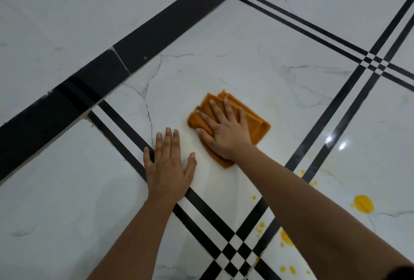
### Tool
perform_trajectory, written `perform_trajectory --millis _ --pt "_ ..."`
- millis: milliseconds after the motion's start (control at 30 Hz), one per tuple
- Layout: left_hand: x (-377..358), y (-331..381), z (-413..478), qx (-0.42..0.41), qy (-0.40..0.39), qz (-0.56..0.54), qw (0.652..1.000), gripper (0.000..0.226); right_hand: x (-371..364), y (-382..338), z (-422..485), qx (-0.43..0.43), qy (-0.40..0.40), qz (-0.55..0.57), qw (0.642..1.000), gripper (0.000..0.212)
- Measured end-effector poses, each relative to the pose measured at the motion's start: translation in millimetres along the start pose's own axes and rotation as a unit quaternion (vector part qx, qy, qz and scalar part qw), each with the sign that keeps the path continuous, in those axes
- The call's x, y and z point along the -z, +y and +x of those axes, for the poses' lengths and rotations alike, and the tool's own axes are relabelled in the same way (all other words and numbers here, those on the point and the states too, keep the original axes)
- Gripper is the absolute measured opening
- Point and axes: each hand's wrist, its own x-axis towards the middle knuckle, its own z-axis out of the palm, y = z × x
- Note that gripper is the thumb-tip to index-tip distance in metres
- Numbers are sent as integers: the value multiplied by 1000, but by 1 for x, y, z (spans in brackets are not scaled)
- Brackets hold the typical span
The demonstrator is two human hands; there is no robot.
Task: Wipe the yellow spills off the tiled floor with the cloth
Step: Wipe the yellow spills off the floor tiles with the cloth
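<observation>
A folded orange cloth [257, 122] lies flat on the white marble tile floor [224, 66] in the middle of the view. My right hand [224, 131] presses down on the cloth with fingers spread. My left hand [168, 165] rests flat on the bare tile just left of the cloth, fingers apart, holding nothing. A large yellow spill [363, 204] sits on the tile at the lower right. Another yellow patch [285, 238] shows beside my right forearm, partly hidden by it. Small yellow drops [259, 227] dot the black stripes and tiles nearby. A faint yellowish smear [271, 102] lies right of the cloth.
A wide black band [125, 55] crosses the floor diagonally at the upper left. Thin double black stripes [331, 109] cross the tiles and meet in a checkered crossing [237, 248] near the bottom. Light glints on the glossy tile [336, 143] at right.
</observation>
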Motion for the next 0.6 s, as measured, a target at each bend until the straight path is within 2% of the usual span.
perform_trajectory --millis 100,133,167,300,333,433,467,567,600 --pt "1 0 -5 -13 -10 7 1000 81 -12 4 -31 127 -3 -29 992 57" --pt "2 3 -4 -23 -18 7 1000 81 -13 19 -48 135 -3 -32 990 57" --pt "2 6 -4 -33 -24 9 999 82 -12 35 -57 115 1 -27 993 58" --pt "0 32 14 -55 -23 -1 998 82 4 59 -23 -63 27 -1 998 56" --pt "-2 40 20 -63 -22 -4 998 82 5 58 -19 -68 29 3 997 57" --pt "-5 58 27 -88 -25 -1 996 82 0 71 -33 33 21 -35 999 60" --pt "-7 66 28 -97 -26 -2 995 82 2 87 -38 26 20 -29 999 60" --pt "-8 84 27 -115 -33 -15 993 80 12 125 -44 -163 65 42 984 59" --pt "-8 87 25 -117 -35 -18 992 80 11 123 -52 -203 78 50 975 59"
